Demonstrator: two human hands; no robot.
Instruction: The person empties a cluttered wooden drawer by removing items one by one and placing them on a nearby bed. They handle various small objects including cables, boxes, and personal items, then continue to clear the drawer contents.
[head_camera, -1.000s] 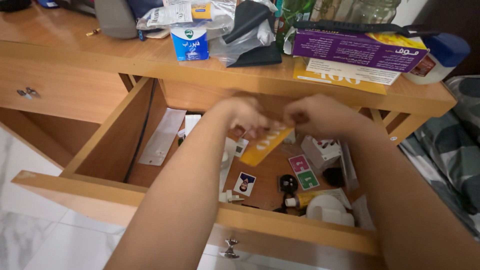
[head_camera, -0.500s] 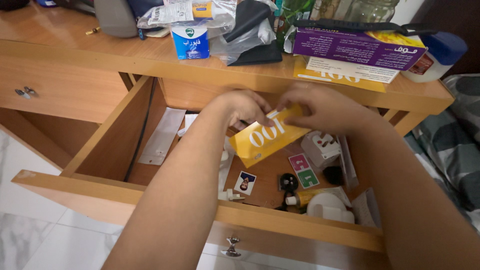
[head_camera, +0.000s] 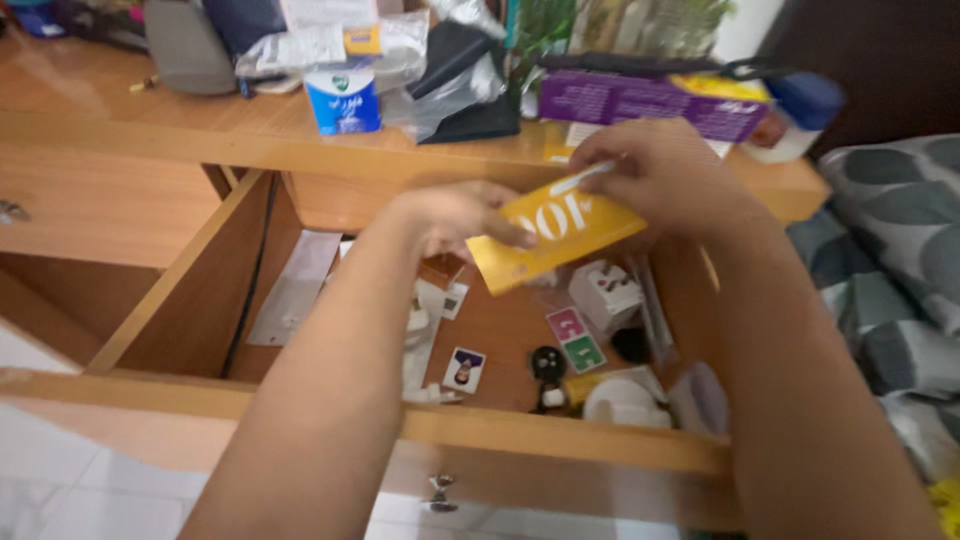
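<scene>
**Yellow card held above the open drawer**

Yellow card (head_camera: 555, 232), frame centre: left hand (head_camera: 455, 215) pinches its lower-left edge, right hand (head_camera: 665, 175) pinches the upper-right corner. Both grips are best kept on the edges, the card level above the open wooden drawer (head_camera: 500, 440).

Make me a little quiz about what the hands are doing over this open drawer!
1. True or false: both hands hold the yellow packet.
2. Which small thing lies flat on the drawer floor? A) a photo card B) a spoon C) a key
3. What stands on the desk top, left of the purple box?

Key:
1. True: the left hand and right hand each pinch an edge.
2. A.
3. A small blue and white tub.
</scene>
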